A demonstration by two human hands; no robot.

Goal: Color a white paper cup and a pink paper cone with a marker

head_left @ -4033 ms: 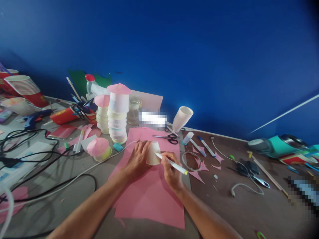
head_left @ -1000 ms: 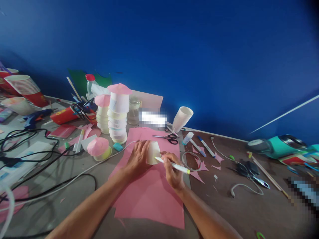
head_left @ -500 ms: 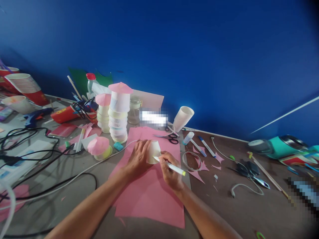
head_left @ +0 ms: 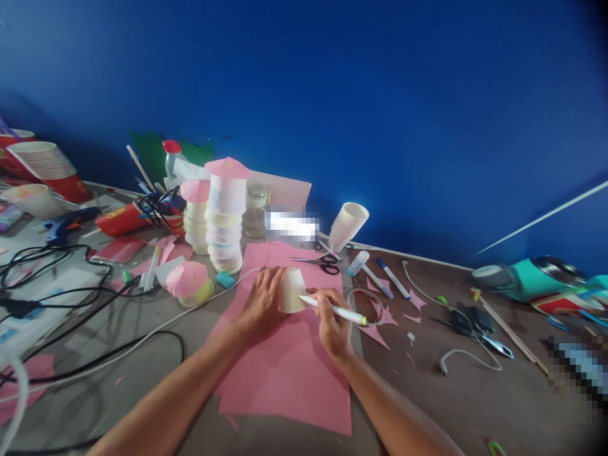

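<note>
My left hand point(head_left: 265, 294) is closed around the left side of a small white paper cup point(head_left: 293, 292), steadying it over the pink paper sheet point(head_left: 289, 373). Between the fingers of my right hand point(head_left: 332, 322) is a white marker point(head_left: 349, 313) with a yellow end. Its tip points left and meets the cup's lower right side, or comes very close to it. Just beyond the cup lie black-handled scissors point(head_left: 329, 265). Left of my hands stands a short cup with a pink paper top point(head_left: 187, 280), beside a small teal block point(head_left: 225, 280).
Cup towers with pink roofs point(head_left: 227, 212) rise at the back left, near a glass jar point(head_left: 256, 212). A stack of white cups point(head_left: 349, 226) leans by the blue wall. Markers point(head_left: 394, 279), a glue stick point(head_left: 358, 263) and pink scraps lie right; black cables point(head_left: 42, 288) cross the left.
My right hand has shifted slightly right, and the marker's tip has moved right across the cup. The marker now lies flatter. My left hand and the cup stay nearly in place.
</note>
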